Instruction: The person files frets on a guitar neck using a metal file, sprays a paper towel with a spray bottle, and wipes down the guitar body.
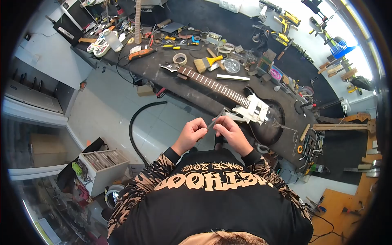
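Observation:
My left hand (190,134) and my right hand (232,134) are close together in front of my chest, just off the workbench's near edge. Between their pinched fingertips runs a thin, narrow grey strip (211,125); its exact kind is too small to make out. Just beyond my right hand lies an electric guitar, its dark body (274,118) to the right and its fretted neck (214,86) reaching up and left. White sheet material (254,109) covers part of the body near the neck's end. Loose strings (281,125) curl over the body.
The dark workbench (151,75) carries a paintbrush (207,63), a tape roll (179,59), a white bar (232,77) and many tools. A cordless drill (284,26) hangs behind. A black hose (132,126) curves over the floor at left, near a white box (104,167).

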